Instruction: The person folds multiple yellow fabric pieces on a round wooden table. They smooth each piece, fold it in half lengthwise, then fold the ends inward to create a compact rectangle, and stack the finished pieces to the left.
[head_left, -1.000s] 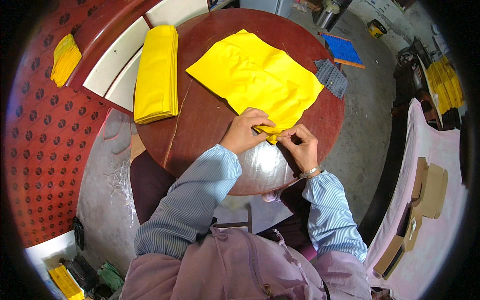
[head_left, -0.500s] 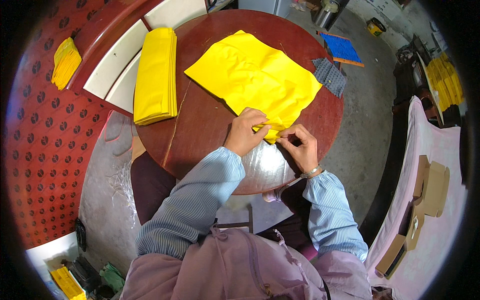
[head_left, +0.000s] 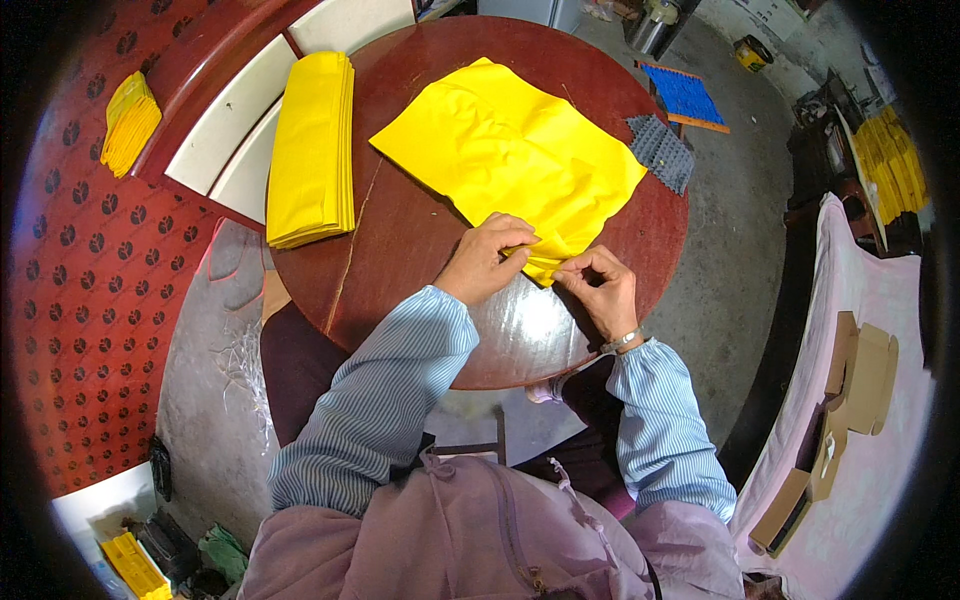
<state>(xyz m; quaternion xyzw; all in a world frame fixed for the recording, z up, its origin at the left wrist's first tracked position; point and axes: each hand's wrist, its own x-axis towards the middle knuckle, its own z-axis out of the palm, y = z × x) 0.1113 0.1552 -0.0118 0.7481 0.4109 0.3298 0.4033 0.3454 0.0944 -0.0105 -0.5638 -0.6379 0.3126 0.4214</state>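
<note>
A yellow sheet, slightly creased and cloth-like or papery, lies spread on the round red-brown table. Its near corner is gathered into small folds. My left hand pinches the left side of that folded corner, thumb and fingers pressed together. On the other side, my right hand grips the corner's edge between thumb and forefinger. To the left of the sheet stands a stack of folded yellow pieces, long and narrow, at the table's rim.
A grey textured mat sits at the table's right edge, near a blue mat with orange edging. At right, opened cardboard boxes lie on a pink cloth. More yellow bundles rest at the far left, beside the white-panelled bench.
My left hand has shifted very slightly, its forearm drawing a little left and down. The folded corner sits in slightly different creases; the right hand has barely moved.
</note>
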